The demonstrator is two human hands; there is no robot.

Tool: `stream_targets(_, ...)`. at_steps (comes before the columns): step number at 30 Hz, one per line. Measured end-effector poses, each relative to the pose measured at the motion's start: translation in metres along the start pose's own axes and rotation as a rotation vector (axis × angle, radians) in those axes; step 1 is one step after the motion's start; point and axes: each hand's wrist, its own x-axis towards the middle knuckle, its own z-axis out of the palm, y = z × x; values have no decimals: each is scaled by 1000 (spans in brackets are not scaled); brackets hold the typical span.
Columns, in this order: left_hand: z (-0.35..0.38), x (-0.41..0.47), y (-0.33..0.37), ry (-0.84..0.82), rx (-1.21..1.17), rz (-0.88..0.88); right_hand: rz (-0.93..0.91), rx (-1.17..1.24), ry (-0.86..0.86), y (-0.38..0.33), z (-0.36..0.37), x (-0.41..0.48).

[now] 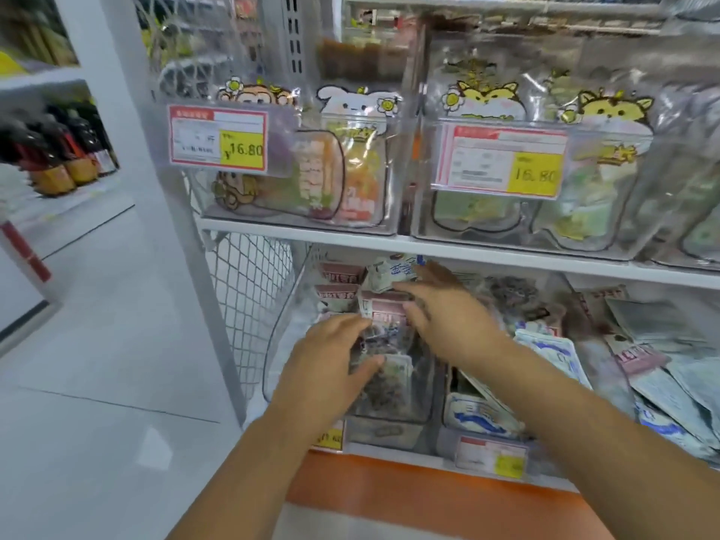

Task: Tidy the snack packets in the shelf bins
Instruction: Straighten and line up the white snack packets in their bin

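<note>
Now, in the clear bin [286, 341] — my L hand [331, 356] pinches 1 dark snack packet [389, 374] at its front; my R hand [442, 305], fingers straight, touches pink-label packets [385, 310] behind.

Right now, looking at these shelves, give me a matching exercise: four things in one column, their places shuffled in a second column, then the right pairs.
1 monkey pouch
2 fox pouches
3 dark bottles
4 left hand

A lower left bin, gripping a dark snack packet
B far-left shelf
C upper right bin
D upper left bin

Pairs: 1-D, 2-C, 3-B, 4-A
</note>
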Motion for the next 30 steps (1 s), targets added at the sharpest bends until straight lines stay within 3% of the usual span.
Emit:
stream_targets(6,7,-5,-25,-86,28,5,134,-276,-190,6,23,80)
stream_targets(10,11,-7,-37,-74,-27,1,69,-381,-41,6,36,83)
stream_targets(12,10,-8,-39,-51,-90,-7,-63,-440,-38,4,40,73)
stream_targets(14,8,-9,-38,-12,-146,-27,-144,-328,21,2,39,57)
stream_targets(17,1,-10,-34,54,-192,-67,-120,-119,76,-5,37,28)
stream_targets(24,-25,-13,-5,98,-546,-100,-9,641,102,-35,7,-43)
stream_targets(27,-27,-14,15,41,-611,-67,33,671,157,-26,-9,-62)
stream_targets(30,-17,-12,25,-2,-563,-62,138,651,335,-1,-22,-77)
